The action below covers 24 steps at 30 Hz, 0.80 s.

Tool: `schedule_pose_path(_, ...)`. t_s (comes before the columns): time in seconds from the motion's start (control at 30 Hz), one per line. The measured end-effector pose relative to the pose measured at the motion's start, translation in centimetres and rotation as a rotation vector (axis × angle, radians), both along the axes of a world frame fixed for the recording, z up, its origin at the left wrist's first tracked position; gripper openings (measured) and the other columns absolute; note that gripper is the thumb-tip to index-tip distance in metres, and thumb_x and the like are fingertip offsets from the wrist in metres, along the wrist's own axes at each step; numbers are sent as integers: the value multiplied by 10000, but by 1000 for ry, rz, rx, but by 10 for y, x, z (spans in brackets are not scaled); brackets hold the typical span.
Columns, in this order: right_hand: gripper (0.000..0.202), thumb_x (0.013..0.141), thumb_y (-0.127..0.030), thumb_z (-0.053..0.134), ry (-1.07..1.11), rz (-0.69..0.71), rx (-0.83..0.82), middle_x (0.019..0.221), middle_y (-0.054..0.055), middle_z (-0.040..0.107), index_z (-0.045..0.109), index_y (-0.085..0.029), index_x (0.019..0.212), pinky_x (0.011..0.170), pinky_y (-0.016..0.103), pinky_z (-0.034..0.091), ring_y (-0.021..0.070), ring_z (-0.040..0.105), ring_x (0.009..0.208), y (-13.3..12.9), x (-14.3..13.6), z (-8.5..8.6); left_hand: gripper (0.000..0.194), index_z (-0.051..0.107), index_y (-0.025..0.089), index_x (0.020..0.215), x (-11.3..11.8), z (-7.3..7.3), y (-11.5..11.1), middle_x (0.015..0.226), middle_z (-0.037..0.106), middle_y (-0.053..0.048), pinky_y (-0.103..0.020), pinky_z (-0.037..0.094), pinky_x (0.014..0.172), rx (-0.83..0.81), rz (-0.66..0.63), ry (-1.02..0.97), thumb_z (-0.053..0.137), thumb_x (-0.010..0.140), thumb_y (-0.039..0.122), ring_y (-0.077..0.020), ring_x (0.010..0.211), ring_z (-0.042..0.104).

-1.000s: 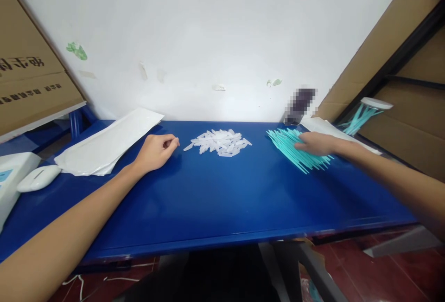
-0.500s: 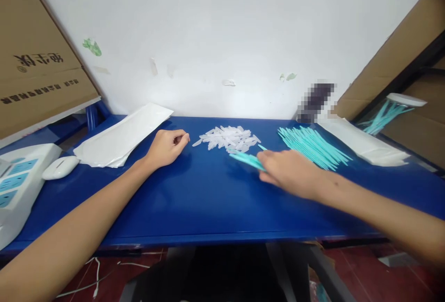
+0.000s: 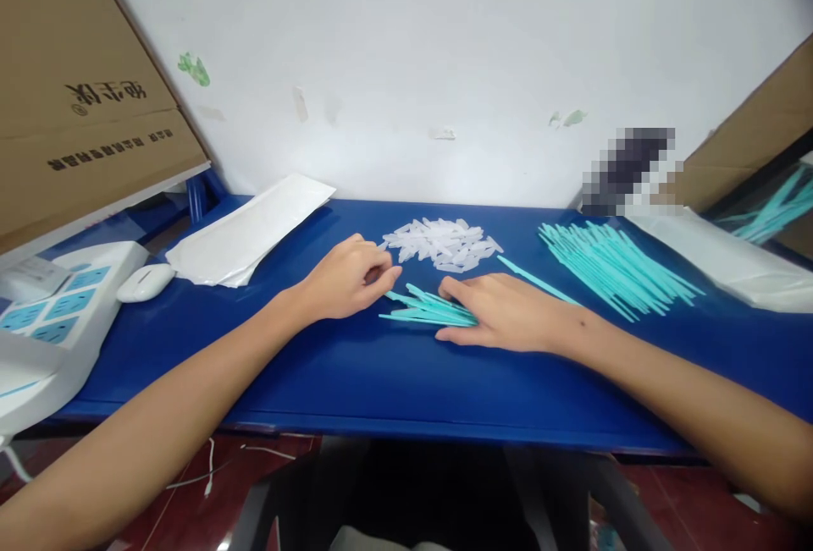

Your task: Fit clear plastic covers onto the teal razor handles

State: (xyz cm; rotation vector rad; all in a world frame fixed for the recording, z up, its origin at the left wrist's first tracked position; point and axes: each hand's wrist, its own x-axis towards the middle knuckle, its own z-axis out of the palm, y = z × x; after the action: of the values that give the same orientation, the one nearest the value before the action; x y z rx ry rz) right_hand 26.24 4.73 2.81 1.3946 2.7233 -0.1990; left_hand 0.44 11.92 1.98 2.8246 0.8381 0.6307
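Observation:
A loose bunch of thin teal sticks [image 3: 427, 309] lies low over the table, fanned toward the left. My right hand [image 3: 492, 310] is around the bunch's right end, thumb on the near side and fingers on the far side; the ends under the palm are hidden. Just beyond the left tips, my left hand [image 3: 349, 276] is curled with thumb near forefinger, and nothing shows in it. A single teal stick [image 3: 539, 280] lies behind my right hand. Further back is a heap of small translucent white plastic pieces [image 3: 445, 242]. A larger pile of teal sticks [image 3: 616, 267] lies to the right.
White flat bags [image 3: 254, 234] lie at the left of the blue table [image 3: 356, 390], and another white bag [image 3: 730, 259] at the right. A white case [image 3: 146, 283] sits beside a power strip [image 3: 82, 314]. A cardboard box [image 3: 95, 94] stands at the left, against the wall.
My right hand has lowered the bunch of sticks and they have fanned out. My left hand has come closer to their tips. A single stick now shows apart behind my right hand. The view has shifted.

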Motion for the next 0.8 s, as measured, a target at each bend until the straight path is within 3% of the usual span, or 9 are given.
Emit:
schedule_pose_path(0.13, 503, 993, -617, 472, 73, 17, 50, 983, 84, 703, 576, -173, 1204, 619, 308, 346, 238, 660, 766, -5, 8, -5, 293, 633, 169, 1003, 3, -2, -6, 895, 607, -44, -310, 424, 685, -8, -90, 16, 455, 1020, 401, -160, 725, 542)
schedule_pose_path(0.27, 499, 1014, -588, 439, 118, 59, 121, 990, 87, 698, 610, -166, 1219, 632, 310, 354, 225, 648, 767, -9, 14, -7, 394, 632, 174, 1222, 1, -3, -4, 1140, 599, -114, -378, 483, 868, -20, -161, 118, 515, 995, 475, -246, 1002, 581)
schedule_pose_path(0.4, 419, 1032, -495, 408, 255, 99, 204, 914, 71, 696, 645, -167, 1140, 626, 303, 332, 199, 611, 722, -8, 20, -9, 547, 582, 205, 1363, 0, -3, -4, 1279, 560, -144, -459, 467, 959, -70, -186, 186, 550, 961, 576, -299, 1115, 536)
schedule_pose_path(0.5, 342, 988, -392, 390, 446, 224, 248, 759, 42, 640, 650, -170, 1004, 618, 305, 329, 173, 529, 630, -6, 25, -12, 661, 493, 263, 1479, 1, -4, -7, 1407, 506, -152, -524, 434, 1011, -99, -159, 228, 557, 940, 640, -341, 1205, 493)
schedule_pose_path(0.6, 306, 872, -409, 420, 557, 322, 280, 657, 20, 563, 630, -188, 904, 591, 316, 321, 169, 450, 563, -6, 29, -18, 734, 335, 314, 1589, 2, -7, -9, 1555, 387, -163, -603, 360, 1091, -128, -95, 266, 494, 965, 667, -397, 1366, 391)
schedule_pose_path(0.7, 350, 783, -477, 413, 545, 321, 287, 651, 35, 569, 628, -210, 856, 598, 341, 327, 191, 465, 566, -7, 27, -28, 739, 282, 303, 1614, 5, -12, -9, 1607, 320, -180, -641, 285, 1146, -142, -57, 277, 435, 990, 668, -416, 1458, 302)
schedule_pose_path(0.8, 374, 755, -519, 420, 475, 258, 315, 649, 53, 596, 637, -222, 818, 612, 358, 335, 210, 493, 580, -6, 23, -34, 739, 310, 301, 1602, 11, -17, -9, 1589, 348, -179, -642, 286, 1153, -141, -31, 257, 455, 978, 671, -413, 1459, 314)
